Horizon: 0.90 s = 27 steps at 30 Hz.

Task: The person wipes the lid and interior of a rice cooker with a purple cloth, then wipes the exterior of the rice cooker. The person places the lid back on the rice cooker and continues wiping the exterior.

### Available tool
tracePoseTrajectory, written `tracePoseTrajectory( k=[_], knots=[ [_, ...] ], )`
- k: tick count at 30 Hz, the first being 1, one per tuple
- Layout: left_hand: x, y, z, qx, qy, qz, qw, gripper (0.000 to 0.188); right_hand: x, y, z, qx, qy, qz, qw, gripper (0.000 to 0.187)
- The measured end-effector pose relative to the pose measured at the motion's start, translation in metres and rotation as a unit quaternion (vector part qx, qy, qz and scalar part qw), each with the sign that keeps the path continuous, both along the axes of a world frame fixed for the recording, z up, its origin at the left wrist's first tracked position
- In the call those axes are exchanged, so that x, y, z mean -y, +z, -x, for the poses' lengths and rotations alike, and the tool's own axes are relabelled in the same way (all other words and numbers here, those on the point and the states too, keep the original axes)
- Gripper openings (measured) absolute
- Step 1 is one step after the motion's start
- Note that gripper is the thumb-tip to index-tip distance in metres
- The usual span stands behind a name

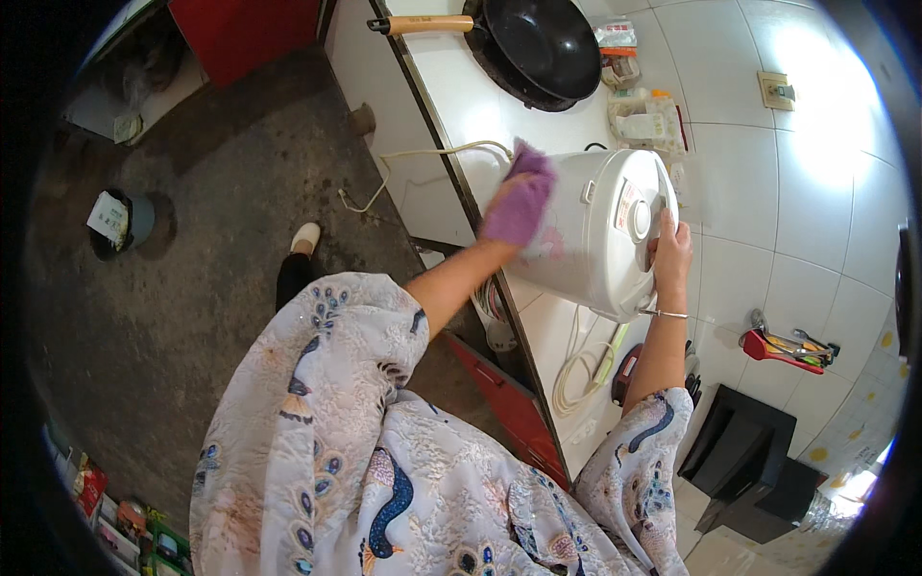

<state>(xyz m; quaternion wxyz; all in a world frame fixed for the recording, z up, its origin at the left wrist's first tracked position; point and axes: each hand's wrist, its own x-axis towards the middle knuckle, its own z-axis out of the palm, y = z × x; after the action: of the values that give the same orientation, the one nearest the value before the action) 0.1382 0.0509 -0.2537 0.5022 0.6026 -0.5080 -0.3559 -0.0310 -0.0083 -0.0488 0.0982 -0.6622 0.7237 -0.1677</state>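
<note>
A white rice cooker (562, 226) with a round lid (629, 230) and a carry handle stands on the white counter. My left hand (514, 197) presses a purple cloth (523, 206) against the cooker's side; the fingers are partly covered by the cloth and slightly blurred. At the lid's far right edge, my right hand (672, 252) has its fingers curled round the carry handle (667, 182). A pale power cord (442, 151) runs from behind the cloth over the counter edge, its plug end hanging over the side.
A black wok (538, 48) with a wooden handle sits farther up the counter, beside small packets (645, 123). A coiled white cable (576, 379) lies on the nearer counter. Utensils hang in a red holder (783, 350) on the tiled wall. A bucket (139, 219) stands on the dark floor.
</note>
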Motion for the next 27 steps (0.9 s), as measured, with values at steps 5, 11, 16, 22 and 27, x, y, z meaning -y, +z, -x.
tracePoseTrajectory(
  k=[5,11,16,22,27],
  knots=[
    [-0.011,0.006,-0.006,0.107,-0.010,0.018,0.994,0.022,-0.002,-0.002,0.006,0.000,-0.010,-0.008,1.000,0.048],
    [0.000,-0.018,0.002,-0.353,0.045,0.129,0.926,0.024,-0.006,0.006,-0.007,-0.003,0.006,0.006,1.000,0.046],
    [0.009,0.009,-0.019,-0.304,-0.007,0.138,0.943,0.014,-0.014,0.004,-0.013,0.008,-0.012,0.005,1.000,0.044],
    [0.016,0.002,-0.046,-0.591,-0.111,-0.077,0.795,0.020,0.008,-0.007,0.015,-0.046,0.007,0.012,0.999,0.057],
    [0.027,-0.019,-0.015,-0.843,-0.177,-0.019,0.507,0.015,0.002,-0.004,0.006,-0.043,0.002,0.016,0.999,0.055]
  ],
)
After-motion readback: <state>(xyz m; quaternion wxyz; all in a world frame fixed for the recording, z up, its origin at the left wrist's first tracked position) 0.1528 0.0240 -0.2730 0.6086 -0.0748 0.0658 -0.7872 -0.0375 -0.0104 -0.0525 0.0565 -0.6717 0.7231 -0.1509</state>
